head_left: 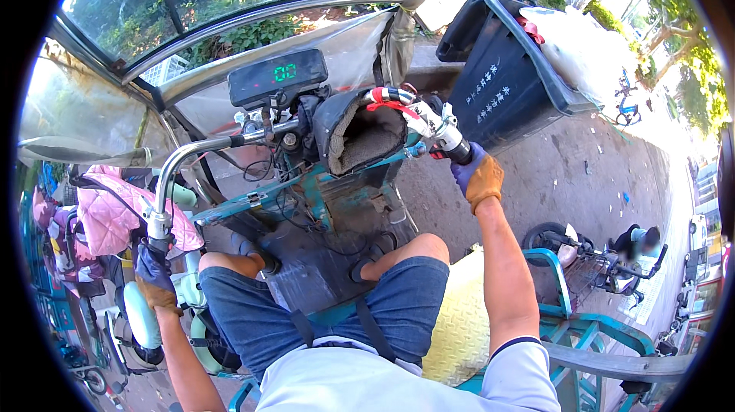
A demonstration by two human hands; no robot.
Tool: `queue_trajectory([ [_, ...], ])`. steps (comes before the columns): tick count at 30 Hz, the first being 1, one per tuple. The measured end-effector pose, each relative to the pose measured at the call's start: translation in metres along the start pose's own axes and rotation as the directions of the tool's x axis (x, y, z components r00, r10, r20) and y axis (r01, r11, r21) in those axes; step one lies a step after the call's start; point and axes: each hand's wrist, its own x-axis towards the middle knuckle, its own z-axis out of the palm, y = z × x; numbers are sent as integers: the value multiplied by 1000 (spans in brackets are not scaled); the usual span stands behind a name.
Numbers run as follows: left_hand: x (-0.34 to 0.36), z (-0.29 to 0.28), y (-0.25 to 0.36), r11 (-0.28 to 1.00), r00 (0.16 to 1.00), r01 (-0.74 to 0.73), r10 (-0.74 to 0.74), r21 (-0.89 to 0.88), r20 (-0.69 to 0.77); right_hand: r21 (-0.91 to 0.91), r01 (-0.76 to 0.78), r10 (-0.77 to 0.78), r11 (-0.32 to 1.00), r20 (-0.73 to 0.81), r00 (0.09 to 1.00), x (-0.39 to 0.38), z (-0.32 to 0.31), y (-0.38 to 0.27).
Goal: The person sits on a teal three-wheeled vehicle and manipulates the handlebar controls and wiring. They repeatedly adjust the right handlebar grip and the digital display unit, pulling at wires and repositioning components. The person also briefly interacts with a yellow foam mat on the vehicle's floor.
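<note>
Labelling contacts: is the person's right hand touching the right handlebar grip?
Touching. The head view shows the gloved right hand on the near end of the black right handlebar grip, no gap between them.

The left arm (184, 362) came in from the lower edge and leaned outward to the left, and its left hand (155, 279) was curled into a closed grip. The right arm (508, 274) reached forward, almost straight, and its right hand (481, 177) was also closed, with the fingers bent round. Both hands wore gloves, purple toward the fingers and orange toward the wrist. The forearms were bare. The two hands stood well apart, the right one farther forward.
</note>
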Motion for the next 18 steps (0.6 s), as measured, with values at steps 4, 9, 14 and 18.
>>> queue_trajectory([
  [4, 0, -8, 10, 998, 997, 47, -50, 48, 61, 12, 38, -37, 999, -80, 996, -4, 5, -3],
  [9, -3, -7, 31, 991, 990, 132, -134, 36, 48, 91, 44, -28, 995, -172, 985, -6, 15, 2],
  [14, 2, -12, 0, 981, 998, 5, -17, 195, 63, 120, 249, -227, 961, -168, 959, -3, 12, 9],
  [18, 0, -5, 18, 992, 992, 114, -117, 61, 45, 63, 334, -329, 940, -75, 941, -12, -3, 2],
])
